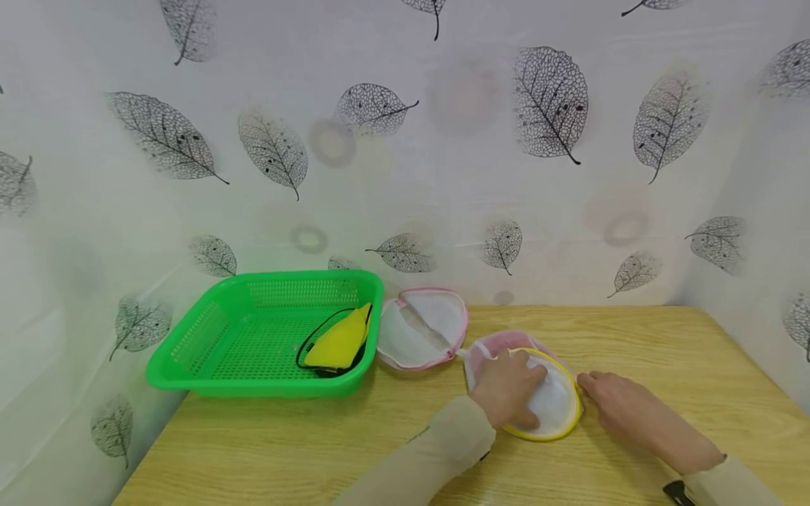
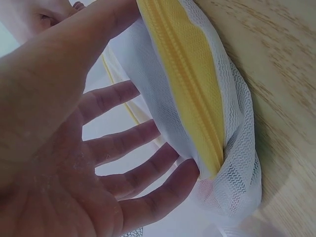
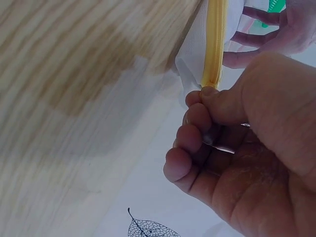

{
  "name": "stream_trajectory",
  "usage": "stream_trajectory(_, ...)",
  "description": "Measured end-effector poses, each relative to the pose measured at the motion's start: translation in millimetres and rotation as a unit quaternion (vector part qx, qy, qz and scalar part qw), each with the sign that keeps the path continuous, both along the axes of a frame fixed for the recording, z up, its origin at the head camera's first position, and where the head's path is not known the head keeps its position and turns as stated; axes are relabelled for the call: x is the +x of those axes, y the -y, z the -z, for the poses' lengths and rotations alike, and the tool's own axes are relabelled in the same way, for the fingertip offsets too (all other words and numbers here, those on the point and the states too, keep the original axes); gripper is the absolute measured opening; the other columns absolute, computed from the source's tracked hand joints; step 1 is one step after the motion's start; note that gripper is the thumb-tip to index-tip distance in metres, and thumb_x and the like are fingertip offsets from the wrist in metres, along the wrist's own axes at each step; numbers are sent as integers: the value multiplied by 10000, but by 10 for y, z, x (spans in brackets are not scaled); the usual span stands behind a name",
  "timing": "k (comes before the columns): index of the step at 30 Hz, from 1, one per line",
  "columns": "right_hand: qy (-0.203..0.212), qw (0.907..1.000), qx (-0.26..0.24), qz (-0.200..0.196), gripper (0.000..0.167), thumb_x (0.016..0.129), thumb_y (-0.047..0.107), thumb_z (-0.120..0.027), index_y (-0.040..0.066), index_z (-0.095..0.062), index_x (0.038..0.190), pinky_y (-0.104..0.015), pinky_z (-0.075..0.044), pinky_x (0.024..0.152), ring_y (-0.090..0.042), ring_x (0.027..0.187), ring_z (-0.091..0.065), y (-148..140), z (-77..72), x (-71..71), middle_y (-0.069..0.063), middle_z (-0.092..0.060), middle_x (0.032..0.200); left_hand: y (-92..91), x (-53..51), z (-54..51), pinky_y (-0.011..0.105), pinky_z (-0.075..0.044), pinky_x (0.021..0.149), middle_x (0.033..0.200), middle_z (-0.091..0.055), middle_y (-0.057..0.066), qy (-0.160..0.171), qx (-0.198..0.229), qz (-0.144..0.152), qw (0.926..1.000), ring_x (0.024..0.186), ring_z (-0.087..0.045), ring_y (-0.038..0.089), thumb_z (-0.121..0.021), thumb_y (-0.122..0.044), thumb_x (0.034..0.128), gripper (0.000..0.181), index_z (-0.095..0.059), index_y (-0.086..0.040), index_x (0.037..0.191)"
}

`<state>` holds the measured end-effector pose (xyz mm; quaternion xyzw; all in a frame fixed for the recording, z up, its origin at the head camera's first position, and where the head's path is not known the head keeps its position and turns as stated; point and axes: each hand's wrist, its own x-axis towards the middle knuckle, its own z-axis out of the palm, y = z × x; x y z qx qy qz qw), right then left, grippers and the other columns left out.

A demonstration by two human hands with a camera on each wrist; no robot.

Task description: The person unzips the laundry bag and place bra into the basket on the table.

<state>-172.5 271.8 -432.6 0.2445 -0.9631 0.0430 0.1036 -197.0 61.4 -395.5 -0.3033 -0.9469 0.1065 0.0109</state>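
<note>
A round white mesh laundry bag (image 1: 552, 404) with a yellow zipper band (image 2: 190, 94) lies on the wooden table, overlapping a pink-and-white mesh bag (image 1: 506, 341). Across its top, my left hand (image 1: 511, 388) spreads its fingers and touches the mesh. The left wrist view has those fingers (image 2: 118, 145) fairly straight against the white netting, the thumb tip at the yellow band. At the bag's right edge, my right hand (image 1: 623, 407) pinches the end of the yellow zipper between thumb and forefinger (image 3: 207, 94); the zipper pull itself is hidden.
A green plastic basket (image 1: 215, 385) stands at the left, holding a yellow item (image 1: 342, 341) with a black cord. Beside it lies another round white mesh bag (image 1: 422, 327) with pink trim. A leaf-patterned curtain (image 1: 443, 176) hangs behind the table (image 1: 285, 450).
</note>
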Motion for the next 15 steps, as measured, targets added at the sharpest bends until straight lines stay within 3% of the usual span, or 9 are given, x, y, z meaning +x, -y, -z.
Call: stream_trajectory(15,149,9995,288,38,287,703,-96,-685,139,-577,826,-387,-529,583,-195,656,-596,-6,-15,7,34,-584,740,-9,-1,-2,328,-549,792,1308,-596,-162,26,-26,-68,10000,1153,-575,123,-816,-704,702,663,-601,-471,1284)
